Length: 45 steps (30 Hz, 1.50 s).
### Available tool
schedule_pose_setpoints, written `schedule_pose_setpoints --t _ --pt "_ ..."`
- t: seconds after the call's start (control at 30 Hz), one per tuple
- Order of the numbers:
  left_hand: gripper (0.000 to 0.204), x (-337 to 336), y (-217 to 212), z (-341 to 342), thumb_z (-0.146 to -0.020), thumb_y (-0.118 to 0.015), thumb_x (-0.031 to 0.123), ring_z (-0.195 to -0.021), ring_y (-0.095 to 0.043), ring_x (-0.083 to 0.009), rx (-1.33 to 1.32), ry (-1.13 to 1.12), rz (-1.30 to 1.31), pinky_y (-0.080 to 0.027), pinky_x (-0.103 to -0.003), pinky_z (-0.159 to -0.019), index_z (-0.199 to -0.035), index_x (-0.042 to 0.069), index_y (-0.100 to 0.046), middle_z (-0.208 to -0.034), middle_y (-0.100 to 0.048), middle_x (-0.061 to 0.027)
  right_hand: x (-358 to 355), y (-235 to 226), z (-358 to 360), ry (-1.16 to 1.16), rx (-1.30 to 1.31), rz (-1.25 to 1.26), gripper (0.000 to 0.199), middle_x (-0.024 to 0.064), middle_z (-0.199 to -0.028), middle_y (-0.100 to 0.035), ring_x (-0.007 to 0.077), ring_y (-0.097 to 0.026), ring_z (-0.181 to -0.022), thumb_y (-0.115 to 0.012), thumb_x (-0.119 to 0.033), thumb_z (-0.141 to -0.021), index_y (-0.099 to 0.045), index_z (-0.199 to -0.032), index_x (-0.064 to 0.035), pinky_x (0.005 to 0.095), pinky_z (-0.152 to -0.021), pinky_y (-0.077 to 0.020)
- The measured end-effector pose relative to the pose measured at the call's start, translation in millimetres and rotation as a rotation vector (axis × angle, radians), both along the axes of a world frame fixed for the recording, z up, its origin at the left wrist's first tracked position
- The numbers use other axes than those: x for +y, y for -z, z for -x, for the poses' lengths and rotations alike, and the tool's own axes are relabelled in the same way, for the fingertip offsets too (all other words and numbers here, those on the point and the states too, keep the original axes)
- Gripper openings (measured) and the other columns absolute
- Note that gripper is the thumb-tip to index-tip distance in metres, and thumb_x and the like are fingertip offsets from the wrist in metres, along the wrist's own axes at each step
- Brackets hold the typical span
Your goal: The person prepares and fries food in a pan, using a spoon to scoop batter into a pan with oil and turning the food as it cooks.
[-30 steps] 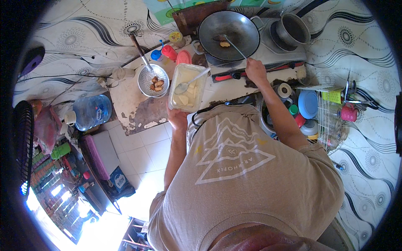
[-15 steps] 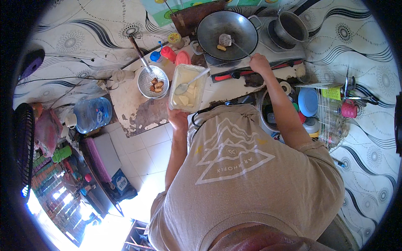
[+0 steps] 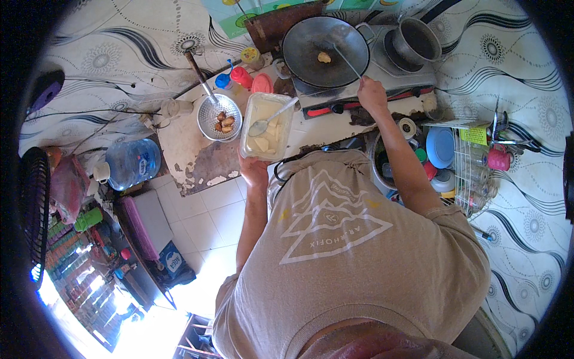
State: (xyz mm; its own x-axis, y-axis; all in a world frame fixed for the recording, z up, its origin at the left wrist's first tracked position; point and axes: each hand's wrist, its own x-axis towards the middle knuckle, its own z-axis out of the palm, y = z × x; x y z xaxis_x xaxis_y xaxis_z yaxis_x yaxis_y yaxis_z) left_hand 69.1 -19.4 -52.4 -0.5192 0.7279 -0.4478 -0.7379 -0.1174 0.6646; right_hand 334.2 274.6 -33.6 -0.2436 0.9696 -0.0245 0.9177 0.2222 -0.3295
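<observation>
My left hand (image 3: 255, 170) holds up a clear rectangular plastic container (image 3: 244, 142) from its near end, with some fingers hidden beneath. Pale batter, pale chunks (image 3: 261, 143) and a metal spoon (image 3: 259, 127) are in it. My right hand (image 3: 372, 94) is closed round the handle of a metal spatula (image 3: 347, 58), which reaches into a dark wok (image 3: 296, 45). The spatula's head is hard to make out against the wok's bottom. One golden-brown fried piece (image 3: 324, 57) lies near it. Left of the container, a perforated metal strainer (image 3: 205, 122) holds several browned pieces (image 3: 225, 121).
The wok sits on a gas stove (image 3: 385, 93), beside a saucepan (image 3: 417, 40). Behind the container stand a red bottle (image 3: 241, 77), a blue-capped bottle (image 3: 223, 82) and a yellow-lidded jar (image 3: 252, 58). A dish rack (image 3: 463, 158) is at right, a large water jug (image 3: 133, 164) at left.
The spatula's head has moved off the fried piece, farther into the wok. The piece now lies slightly farther right and back. My left hand and the container have barely moved.
</observation>
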Motion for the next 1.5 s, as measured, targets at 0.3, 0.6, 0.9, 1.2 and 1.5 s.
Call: schedule_pose_setpoints --t 0.3,0.6,0.9,1.2,1.5 --pt "0.052 0.8 4.1 0.6 -0.073 -0.049 0.014 -0.111 -0.057 -0.0337 0.021 0.026 -0.031 -0.051 -0.051 -0.086 -0.124 0.006 -0.050 -0.123 -0.058 -0.0132 -1.7 16.7 7.2 -0.030 -0.084 -0.002 0.024 0.0259 -0.082 -0.065 0.0460 -0.064 -0.079 -0.049 -0.018 -0.090 -0.065 -0.100 -0.0023 0.0523 -0.073 -0.0525" --pt "0.052 2.3 -3.0 -0.3 -0.073 -0.050 0.014 -0.111 -0.057 -0.0329 0.022 0.019 -0.034 -0.051 -0.050 -0.087 -0.125 0.006 -0.050 -0.122 -0.058 -0.0131 8.2 -6.5 5.7 -0.026 0.001 -0.050 0.024 0.0260 -0.080 -0.064 0.0437 -0.064 -0.080 -0.052 -0.019 -0.090 -0.068 -0.099 -0.0030 0.0514 -0.073 -0.0522" --pt "0.050 5.4 -5.5 0.3 -0.072 -0.050 0.014 -0.110 -0.058 -0.0320 0.001 0.028 -0.008 -0.050 -0.050 -0.088 -0.122 0.008 -0.052 -0.120 -0.060 -0.0112 -6.8 0.5 19.3 -0.109 -0.089 -0.057 0.019 0.0256 -0.076 -0.063 0.0440 -0.065 -0.073 -0.051 -0.015 -0.087 -0.065 -0.090 -0.0024 0.0526 -0.066 -0.0529" --pt "0.051 10.7 -5.2 2.1 -0.073 -0.050 0.014 -0.107 -0.060 -0.0323 0.012 0.009 -0.021 -0.053 -0.049 -0.084 -0.123 0.008 -0.051 -0.120 -0.059 -0.0114 3.2 -2.1 8.1 -0.158 -0.114 0.009 0.024 0.0228 -0.082 -0.066 0.0423 -0.065 -0.081 -0.051 -0.019 -0.090 -0.067 -0.104 -0.0079 0.0517 -0.073 -0.0525" --pt "0.056 8.5 -6.3 6.9 -0.073 -0.050 0.015 -0.112 -0.057 -0.0326 0.016 0.027 -0.019 -0.053 -0.050 -0.086 -0.128 0.009 -0.047 -0.124 -0.056 -0.0121 10.5 10.2 -9.9 -0.030 0.007 -0.045 0.026 0.0204 -0.085 -0.067 0.0394 -0.065 -0.080 -0.052 -0.020 -0.090 -0.068 -0.110 -0.0124 0.0509 -0.073 -0.0522"
